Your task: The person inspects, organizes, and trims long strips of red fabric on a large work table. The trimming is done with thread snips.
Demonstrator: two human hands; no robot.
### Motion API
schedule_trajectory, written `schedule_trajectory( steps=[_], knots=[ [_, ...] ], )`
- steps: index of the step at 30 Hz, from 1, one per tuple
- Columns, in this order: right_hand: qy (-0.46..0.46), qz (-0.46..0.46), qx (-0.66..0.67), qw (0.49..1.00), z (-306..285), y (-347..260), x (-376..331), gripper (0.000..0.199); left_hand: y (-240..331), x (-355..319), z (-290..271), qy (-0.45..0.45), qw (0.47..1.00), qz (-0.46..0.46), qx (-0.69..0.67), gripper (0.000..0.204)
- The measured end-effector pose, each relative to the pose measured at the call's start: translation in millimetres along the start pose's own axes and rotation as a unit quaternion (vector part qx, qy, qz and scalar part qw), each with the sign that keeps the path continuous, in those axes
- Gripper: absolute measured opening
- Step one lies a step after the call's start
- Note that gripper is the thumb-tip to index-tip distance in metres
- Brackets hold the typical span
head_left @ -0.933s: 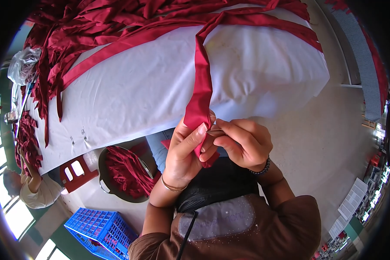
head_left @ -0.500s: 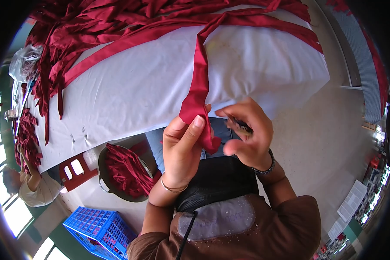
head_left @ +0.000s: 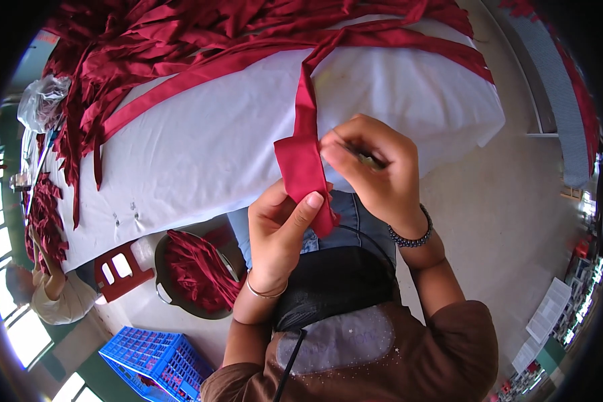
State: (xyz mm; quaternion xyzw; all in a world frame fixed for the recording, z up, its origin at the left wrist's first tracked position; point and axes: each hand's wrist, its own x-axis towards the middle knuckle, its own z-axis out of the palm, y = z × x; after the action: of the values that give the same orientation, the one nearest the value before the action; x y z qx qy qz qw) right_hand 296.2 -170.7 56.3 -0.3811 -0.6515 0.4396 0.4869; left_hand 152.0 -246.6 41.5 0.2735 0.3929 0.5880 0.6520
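In the head view, the red strip (head_left: 301, 164) is hanging between the hands and running away from them over the white-covered counter (head_left: 201, 134) toward the heap of red strips (head_left: 147, 33) beyond. Because its far part is lying across another strip there, a hard pull toward the body could be dragging neighbours along or twisting it. The dark tool (head_left: 368, 159) in the right hand (head_left: 382, 164) is sitting close to the cloth, so a careless turn of the wrist might be catching the edge. The left hand (head_left: 275, 224) is pinching the strip's near end narrowly, thumb on top and fingers beneath; a loosened pinch would probably be letting the folded layers slip apart. The right hand is curling around the tool, too blurred to identify, its fingertips meeting at the strip's right edge; whether they are gripping cloth, one cannot tell.
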Motion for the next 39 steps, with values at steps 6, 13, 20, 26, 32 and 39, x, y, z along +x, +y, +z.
schedule_trajectory(
  steps=[6, 13, 20, 26, 32, 39],
  knots=[
    [-0.076, -0.136, -0.173, 0.973, -18, 2, -27, 0.044, 7, 2, 0, 0.012, 0.998, 0.009, -0.062, 0.021],
    [0.007, -0.246, -0.284, 0.926, -12, 7, -29, 0.033, 5, 2, -2, 0.022, 0.999, 0.044, -0.016, 0.019],
    [0.017, -0.243, -0.254, 0.936, -12, 10, -28, 0.030, 8, 1, -3, -0.014, 0.999, 0.009, -0.044, 0.020],
    [0.001, -0.243, -0.265, 0.933, -12, 10, -30, 0.031, 8, 1, -4, 0.002, 0.999, -0.003, -0.044, 0.020],
    [0.006, -0.220, -0.201, 0.954, -12, 7, -35, 0.035, 5, 1, -5, 0.003, 0.997, 0.012, -0.070, 0.020],
    [-0.014, -0.202, -0.311, 0.928, -6, -7, -44, 0.034, 3, 3, -4, 0.056, 0.997, 0.054, -0.017, 0.020]
  ],
)
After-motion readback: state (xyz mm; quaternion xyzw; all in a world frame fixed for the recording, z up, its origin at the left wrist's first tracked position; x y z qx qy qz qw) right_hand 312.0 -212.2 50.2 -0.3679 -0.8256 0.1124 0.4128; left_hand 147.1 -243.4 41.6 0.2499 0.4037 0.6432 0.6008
